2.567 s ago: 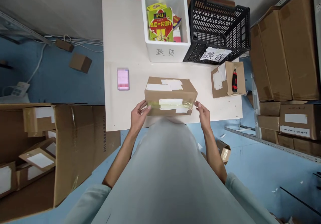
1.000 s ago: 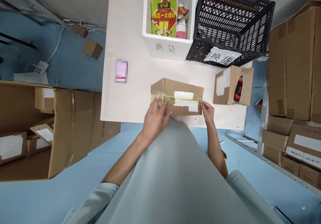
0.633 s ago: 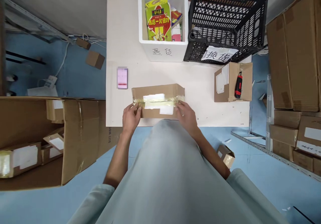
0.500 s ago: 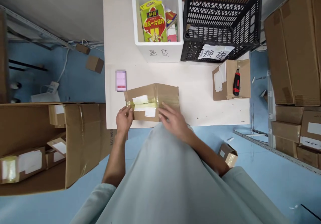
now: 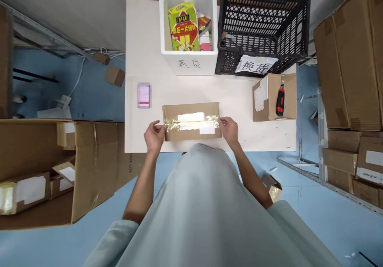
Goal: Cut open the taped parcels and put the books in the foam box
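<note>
A flat cardboard box (image 5: 193, 136) lies near the front edge of the white table, its long side facing me. Clear yellowish tape runs along the middle of it over white labels. At the box's left end, my left hand (image 5: 154, 138) grips the edge by the tape with bent fingers. The fingertips of my right hand (image 5: 229, 131) are pinched on the right end at the same height. Up and to the left of the box lies a pink, blurred rectangular item (image 5: 144, 95).
Behind stand a white bin (image 5: 193, 64) with colourful boxes and books, and a black plastic crate (image 5: 263, 44). At right, an open small carton (image 5: 261, 99) has a red-black utility knife (image 5: 280, 101) on it. A large carton (image 5: 95, 167) with parcels stands left; stacked cartons (image 5: 353, 59) stand right.
The box has turned and shifted right, and now lies flat with its taped face up. My right hand has moved from its top to its right end; my left hand moved slightly right.
</note>
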`<state>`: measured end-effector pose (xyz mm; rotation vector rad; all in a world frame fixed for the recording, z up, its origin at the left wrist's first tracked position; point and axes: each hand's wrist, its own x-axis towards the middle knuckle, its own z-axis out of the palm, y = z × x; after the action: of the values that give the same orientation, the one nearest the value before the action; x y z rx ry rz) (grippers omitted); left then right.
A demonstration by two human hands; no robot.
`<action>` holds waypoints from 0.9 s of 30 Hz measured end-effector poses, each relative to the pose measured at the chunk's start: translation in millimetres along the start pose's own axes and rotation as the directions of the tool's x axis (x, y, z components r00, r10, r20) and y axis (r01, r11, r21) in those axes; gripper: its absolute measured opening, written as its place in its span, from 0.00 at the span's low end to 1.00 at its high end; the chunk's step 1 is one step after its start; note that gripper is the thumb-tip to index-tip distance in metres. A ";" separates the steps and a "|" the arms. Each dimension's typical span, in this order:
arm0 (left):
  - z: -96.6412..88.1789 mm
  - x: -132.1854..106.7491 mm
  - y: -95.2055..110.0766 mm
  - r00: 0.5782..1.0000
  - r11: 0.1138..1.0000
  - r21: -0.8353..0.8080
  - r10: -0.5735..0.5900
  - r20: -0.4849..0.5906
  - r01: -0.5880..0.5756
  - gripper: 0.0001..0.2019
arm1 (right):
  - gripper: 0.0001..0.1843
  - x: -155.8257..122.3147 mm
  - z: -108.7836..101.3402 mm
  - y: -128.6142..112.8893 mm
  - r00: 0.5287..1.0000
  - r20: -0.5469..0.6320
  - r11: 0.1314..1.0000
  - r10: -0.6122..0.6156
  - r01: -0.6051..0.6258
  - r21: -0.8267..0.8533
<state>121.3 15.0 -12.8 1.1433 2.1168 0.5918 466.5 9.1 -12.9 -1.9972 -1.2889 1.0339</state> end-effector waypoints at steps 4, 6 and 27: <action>1.4 -18.1 -0.8 0.998 1.000 -0.006 -0.021 0.064 0.021 0.16 | 0.14 -13.0 -12.5 30.5 0.999 0.029 0.996 0.046 -0.048 0.070; -3.0 -27.1 -8.8 0.994 0.995 -0.074 -0.063 0.091 0.070 0.17 | 0.16 -28.6 -14.5 39.6 0.997 0.045 0.994 0.060 -0.063 0.085; 74.1 -17.7 111.6 0.914 0.907 0.111 0.404 0.047 -0.407 0.24 | 0.22 36.6 -128.4 78.6 0.911 -0.352 0.977 -0.215 0.193 -0.096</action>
<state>244.3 63.6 14.7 1.6715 1.9220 0.6391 621.4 7.2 -13.1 -1.9314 -1.2992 0.5048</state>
